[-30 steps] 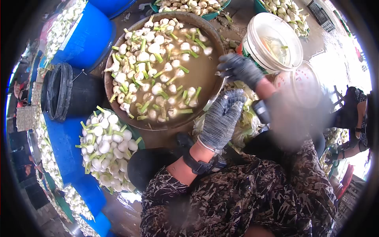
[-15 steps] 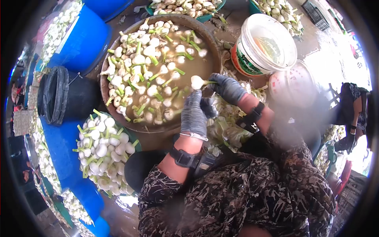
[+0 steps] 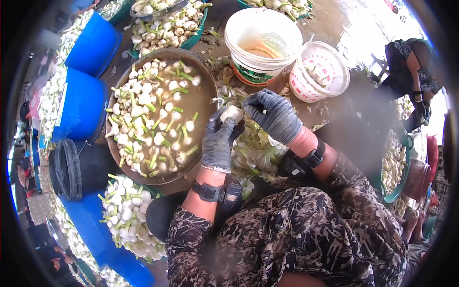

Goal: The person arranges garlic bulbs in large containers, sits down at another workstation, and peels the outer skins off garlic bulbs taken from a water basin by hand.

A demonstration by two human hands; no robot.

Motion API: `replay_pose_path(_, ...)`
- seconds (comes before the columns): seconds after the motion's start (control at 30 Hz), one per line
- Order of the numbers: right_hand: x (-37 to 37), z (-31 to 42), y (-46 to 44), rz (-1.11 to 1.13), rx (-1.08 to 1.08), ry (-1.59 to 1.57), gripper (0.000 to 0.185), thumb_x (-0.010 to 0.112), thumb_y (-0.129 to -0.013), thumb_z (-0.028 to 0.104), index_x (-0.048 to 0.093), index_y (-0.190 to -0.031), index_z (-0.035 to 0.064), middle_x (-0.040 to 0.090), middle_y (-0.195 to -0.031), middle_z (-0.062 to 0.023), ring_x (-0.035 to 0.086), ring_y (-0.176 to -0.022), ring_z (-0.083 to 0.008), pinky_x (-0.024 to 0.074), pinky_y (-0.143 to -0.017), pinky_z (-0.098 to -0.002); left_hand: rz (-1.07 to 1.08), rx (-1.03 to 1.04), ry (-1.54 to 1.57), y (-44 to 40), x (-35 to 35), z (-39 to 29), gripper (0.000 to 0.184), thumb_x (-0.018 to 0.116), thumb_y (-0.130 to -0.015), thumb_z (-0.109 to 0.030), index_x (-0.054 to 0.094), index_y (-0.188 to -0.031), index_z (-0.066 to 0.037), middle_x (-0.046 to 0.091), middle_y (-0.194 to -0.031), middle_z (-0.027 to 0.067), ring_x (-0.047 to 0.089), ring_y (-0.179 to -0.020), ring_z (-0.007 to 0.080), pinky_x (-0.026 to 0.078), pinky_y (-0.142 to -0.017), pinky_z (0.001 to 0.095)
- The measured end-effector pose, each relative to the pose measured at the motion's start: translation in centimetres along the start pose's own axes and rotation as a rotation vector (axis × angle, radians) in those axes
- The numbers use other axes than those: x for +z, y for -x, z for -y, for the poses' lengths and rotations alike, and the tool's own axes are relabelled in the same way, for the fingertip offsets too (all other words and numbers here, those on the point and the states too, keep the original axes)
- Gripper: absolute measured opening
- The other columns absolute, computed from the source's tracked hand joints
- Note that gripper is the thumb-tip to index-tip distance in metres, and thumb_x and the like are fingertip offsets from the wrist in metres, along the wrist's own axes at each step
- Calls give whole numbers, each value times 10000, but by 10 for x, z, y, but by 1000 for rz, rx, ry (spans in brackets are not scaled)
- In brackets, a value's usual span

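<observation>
My left hand [image 3: 217,141], in a grey ribbed glove, is closed round a white garlic bulb [image 3: 233,114] with the fingers and thumb. Just right of the bulb is my right hand [image 3: 275,117], gloved the same way, its fingers curled in a pinch and apart from the bulb. What the pinch holds, if anything, I cannot make out. Left of both hands stands a wide round tub [image 3: 210,86] of murky water with many green-stemmed garlic bulbs [image 3: 148,115] in it. Pale peeled leaves [image 3: 260,155] lie heaped beneath my hands.
A white bucket [image 3: 232,36] and a smaller white-and-red bucket [image 3: 299,86] stand ahead. Cleaned garlic [image 3: 126,208] is piled at my left, near a black bucket [image 3: 67,167] and blue tubs [image 3: 83,103]. Another person [image 3: 413,67] is at the right.
The view has turned, so the tub and buckets sit further left. My right hand has come away from the bulb, whose green stem it held; the bulb is now in my left hand.
</observation>
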State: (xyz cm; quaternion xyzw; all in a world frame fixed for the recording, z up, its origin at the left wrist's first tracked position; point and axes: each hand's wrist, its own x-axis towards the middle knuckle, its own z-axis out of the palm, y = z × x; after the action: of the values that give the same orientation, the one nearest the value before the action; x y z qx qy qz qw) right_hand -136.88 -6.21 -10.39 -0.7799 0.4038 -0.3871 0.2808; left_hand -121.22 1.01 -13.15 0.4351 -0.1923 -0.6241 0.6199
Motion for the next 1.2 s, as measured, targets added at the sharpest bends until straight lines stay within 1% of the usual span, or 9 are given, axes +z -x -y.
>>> replay_pose_path(0.3, 7, 1, 3, 60, 5, 201, 117, 654, -776, 176, 600, -766, 73, 621, -730, -142, 613, -693, -346, 495, -638, -438, -18, 227, -507, -3, -1, 7, 326, 552, -939, -40, 535, -1265, -42, 595, -1157, 75, 598, -1011, 166, 550, -859, 299)
replay_pose_path(0.5, 15, -32, -7, 18, 459, -193, 173, 661, -795, 190, 641, -826, 20, 649, -750, -198, 627, -707, -354, 506, -675, -408, 185, 73, -103, 4, -10, -3, 441, 574, -945, -183, 448, -1355, -78, 592, -1142, 108, 614, -1011, 217, 535, -904, 403)
replay_pose_path(0.57, 5, -56, -12, 48, 466, 253, 162, 640, -816, 173, 645, -886, 27, 661, -806, -192, 649, -783, -353, 514, -729, -422, 243, 46, 17, 5, -15, -7, 486, 582, -943, -229, 419, -1381, -91, 595, -1133, 118, 621, -1007, 231, 530, -910, 433)
replay_pose_path(0.67, 5, -60, -4, -157, 115, 177, 184, 643, -832, 175, 652, -978, 63, 649, -943, -164, 615, -911, -353, 493, -795, -425, 385, -112, 290, 2, -26, -13, 559, 618, -900, -247, 410, -1400, -109, 614, -1066, 108, 636, -928, 234, 496, -928, 506)
replay_pose_path(0.77, -6, -11, -9, 65, -237, 78, 192, 668, -801, 184, 659, -962, 80, 638, -888, -130, 604, -857, -340, 482, -780, -424, 317, -126, 191, 3, -29, -8, 565, 630, -892, -271, 424, -1392, -109, 619, -1046, 91, 635, -912, 218, 503, -915, 486)
replay_pose_path(0.8, -5, -3, -7, 62, -232, 76, 192, 668, -801, 184, 659, -962, 80, 638, -888, -130, 604, -857, -340, 482, -780, -424, 292, -91, 51, 6, -20, -11, 544, 638, -902, -281, 435, -1358, -65, 571, -1066, 44, 587, -913, 154, 523, -871, 342)
replay_pose_path(0.9, -2, 5, -3, 159, -339, 119, 177, 685, -756, 183, 647, -900, 88, 614, -819, -111, 592, -802, -319, 471, -754, -415, 275, -79, -97, 4, -17, -6, 529, 633, -903, -268, 444, -1344, -45, 562, -1102, 32, 557, -932, 113, 498, -841, 280)
replay_pose_path(1.13, 9, 3, 8, 180, -128, 57, 118, 664, -757, 155, 605, -812, 68, 614, -751, -140, 605, -721, -333, 486, -673, -422, 328, -14, -493, 12, -6, -25, 488, 621, -845, -142, 475, -1295, -23, 563, -1126, 41, 540, -1006, 116, 466, -872, 256)
replay_pose_path(1.2, 17, -4, 13, 290, 250, -251, 127, 642, -795, 163, 601, -831, 48, 625, -743, -171, 613, -698, -368, 495, -646, -427, 386, 16, -575, 7, -17, -18, 479, 615, -842, -126, 477, -1289, -20, 563, -1128, 43, 542, -1010, 125, 463, -883, 266)
